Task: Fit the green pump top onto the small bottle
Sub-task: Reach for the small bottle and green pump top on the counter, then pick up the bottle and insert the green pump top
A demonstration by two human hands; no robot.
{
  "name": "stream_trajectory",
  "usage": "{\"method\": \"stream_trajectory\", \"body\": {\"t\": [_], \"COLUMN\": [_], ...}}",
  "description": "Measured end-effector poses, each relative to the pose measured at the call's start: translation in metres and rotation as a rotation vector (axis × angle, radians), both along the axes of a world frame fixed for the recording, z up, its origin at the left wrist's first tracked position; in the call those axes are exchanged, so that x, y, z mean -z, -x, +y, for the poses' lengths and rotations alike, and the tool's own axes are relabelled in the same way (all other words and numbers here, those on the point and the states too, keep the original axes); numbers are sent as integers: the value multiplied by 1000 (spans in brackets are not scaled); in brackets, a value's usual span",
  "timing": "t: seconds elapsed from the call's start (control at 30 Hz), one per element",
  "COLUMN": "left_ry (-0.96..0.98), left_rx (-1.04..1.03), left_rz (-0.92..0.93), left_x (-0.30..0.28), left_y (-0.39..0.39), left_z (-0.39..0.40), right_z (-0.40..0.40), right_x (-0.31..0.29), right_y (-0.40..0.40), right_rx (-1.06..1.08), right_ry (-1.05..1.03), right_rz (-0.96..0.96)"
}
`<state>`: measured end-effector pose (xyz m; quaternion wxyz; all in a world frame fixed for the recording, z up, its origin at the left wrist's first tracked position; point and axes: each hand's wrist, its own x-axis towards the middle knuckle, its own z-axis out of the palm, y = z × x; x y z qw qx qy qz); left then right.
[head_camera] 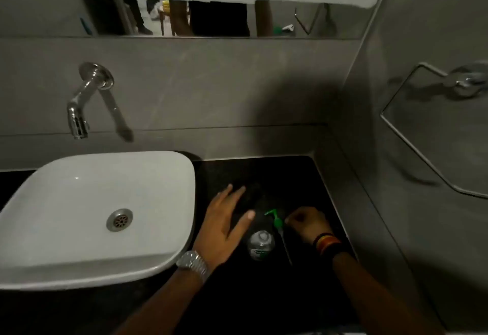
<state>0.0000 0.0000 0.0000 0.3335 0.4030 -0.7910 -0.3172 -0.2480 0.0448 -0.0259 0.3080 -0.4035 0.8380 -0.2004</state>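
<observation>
While right hand (306,225) pinches one green pump top (274,218), one small bottle (260,244) stands capless
Left hand (224,218) spread open, empty; pump tube dim against counter (303,176)

Colours here: your pump top (275,219) is bright green, and the small bottle (260,244) is clear with a green-and-white label. The counter (264,173) is black, the basin (100,218) plain white with a silver drain (119,220). Grey walls (211,83), chrome tap (87,96). You've got a silver watch (194,263) on one wrist, and black, yellow, orange and red bands (326,242) on the other.
</observation>
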Motion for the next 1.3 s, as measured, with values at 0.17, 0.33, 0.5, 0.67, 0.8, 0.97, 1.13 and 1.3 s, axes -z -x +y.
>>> {"method": "stream_trajectory", "body": {"t": [0.17,0.33,0.5,0.67,0.8,0.97,1.13,1.3], "left_ry": [-194,-227,-245,-262,-277,-273,-231,-209], "left_rx": [52,57,63,55,71,86,115,110], "left_rz": [-123,-134,-128,-69,-46,-39,-84,-110], "left_x": [56,64,66,78,79,80,76,75], "left_y": [-5,10,17,17,18,16,15,15], "left_z": [23,19,16,16,16,15,13,15], "right_z": [-18,-42,-46,-32,7,59,66,66], "right_x": [-5,-4,7,-9,-54,-106,-101,-93], "right_y": [-23,-35,-36,-26,-23,-41,-61,-70], "right_rx": [16,-106,-152,-113,-2,41,1,-65], "right_ry": [-60,-184,-263,-89,342,625,638,650], "right_rz": [53,238,296,128,51,-135,-243,-181]}}
